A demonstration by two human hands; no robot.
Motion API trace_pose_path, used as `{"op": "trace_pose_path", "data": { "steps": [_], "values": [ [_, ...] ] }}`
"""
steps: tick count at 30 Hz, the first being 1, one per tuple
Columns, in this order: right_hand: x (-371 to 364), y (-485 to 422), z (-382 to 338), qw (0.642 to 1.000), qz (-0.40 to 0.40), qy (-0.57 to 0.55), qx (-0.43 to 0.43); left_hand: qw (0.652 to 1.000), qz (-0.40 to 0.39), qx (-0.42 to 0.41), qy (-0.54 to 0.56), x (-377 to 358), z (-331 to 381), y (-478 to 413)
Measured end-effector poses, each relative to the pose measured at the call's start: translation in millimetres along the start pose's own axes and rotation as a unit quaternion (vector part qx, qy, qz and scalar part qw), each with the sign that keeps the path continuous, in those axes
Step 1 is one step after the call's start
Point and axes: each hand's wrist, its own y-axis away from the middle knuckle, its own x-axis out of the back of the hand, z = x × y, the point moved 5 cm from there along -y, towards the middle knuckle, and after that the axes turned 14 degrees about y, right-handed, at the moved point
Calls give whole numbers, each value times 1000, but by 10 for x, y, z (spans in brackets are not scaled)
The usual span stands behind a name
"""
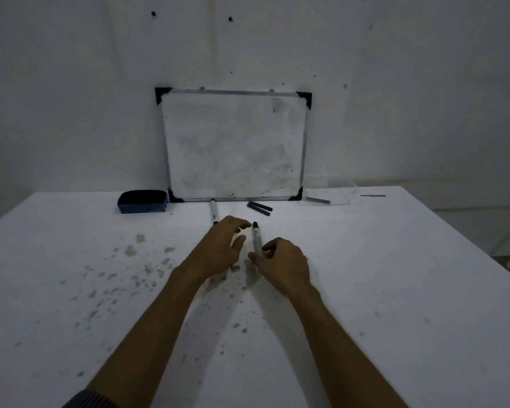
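A white marker [256, 237] with a black end points away from me at the table's middle. My right hand [283, 262] pinches its near end between thumb and fingers. My left hand [223, 245] hovers just left of the marker with fingers loosely curled and its fingertips close to the black end; I cannot tell whether they touch it. A second white marker [214, 213] lies behind my left hand. Two black caps [259, 208] lie side by side in front of a small whiteboard [233, 145] that leans on the wall.
A blue eraser [143, 200] sits left of the whiteboard. A clear tray [340, 195] with a dark pen [318, 200] in it stands at the right, and another thin pen [373, 195] lies beyond it. The white table [395, 290] is speckled with dark stains at the left and middle.
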Motion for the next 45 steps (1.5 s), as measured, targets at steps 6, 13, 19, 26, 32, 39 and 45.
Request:
{"op": "trace_pose_path", "data": {
  "steps": [6, 13, 19, 26, 32, 39, 45],
  "values": [
    [71, -104, 100, 992, 26, -114, -48, 987, 112, -32, 114, -54, -129, 334],
    [212, -186, 51, 954, -58, -293, 35, 976, 142, -150, -73, -59, 67, 273],
    [137, -375, -48, 931, -90, -352, 46, 947, 184, -196, -174, 32, 89, 251],
    [20, -921, 21, 984, 39, -173, 26, 973, 226, -31, -40, 164, -261, 284],
    [-88, -1307, -57, 992, 110, -17, 51, 981, 164, 61, 78, 118, -497, 177],
    [-150, -1351, -57, 990, 138, -16, 31, 975, 158, 100, 120, 111, -582, 146],
    [-23, -823, 86, 960, 96, -261, 41, 957, 160, 111, 215, 143, -536, 167]
  ]
}}
